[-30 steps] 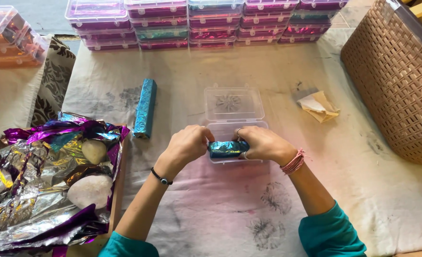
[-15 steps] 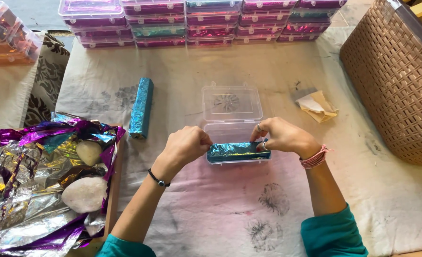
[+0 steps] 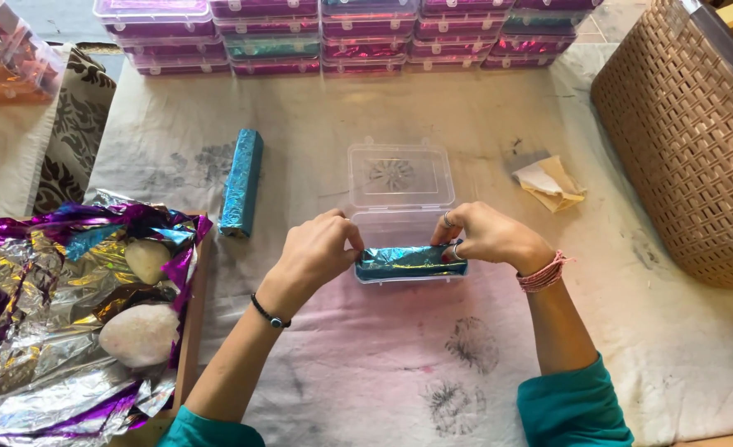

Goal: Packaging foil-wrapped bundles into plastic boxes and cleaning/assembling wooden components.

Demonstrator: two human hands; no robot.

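While both hands meet over the middle of the cloth-covered tabletop [image 3: 383, 108], a teal foil-wrapped bar [image 3: 409, 261] lies lengthwise in the base of an open clear plastic box [image 3: 400, 217]. Left hand [image 3: 315, 252] pinches the bar's left end, fingers curled and pressed together on the foil. Right hand [image 3: 486, 234] pinches the right end, fingertips [image 3: 453, 251] on the foil at the box's right wall; rings on two fingers. Box lid [image 3: 400, 175] lies flat and open on the far side of the base, hinged to it, with a faint star-like pattern visible through it.

Black bead bracelet [image 3: 267, 314] on left wrist, pink thread band [image 3: 542, 273] on right wrist, teal sleeves [image 3: 573, 406] at the near edge.

Second teal foil bar [image 3: 241, 182] lies on the cloth left of the box, well apart from it, long axis pointing toward the far edge. Near the left edge, a heap of crumpled silver and purple foil sheets [image 3: 44, 331] with two pale rounded lumps [image 3: 139, 333] resting on it. Along the far edge, a row of stacked clear boxes [image 3: 342, 37] holding purple, pink and teal foil contents; more stacked boxes with orange contents [image 3: 7, 62] at the far left corner. Folded yellowish paper scrap [image 3: 550, 184] lies right of the open box, between it and a brown woven basket [image 3: 697, 149] at the right edge. Cloth shows dark ink-like smudges [image 3: 470, 343] near the forearms.
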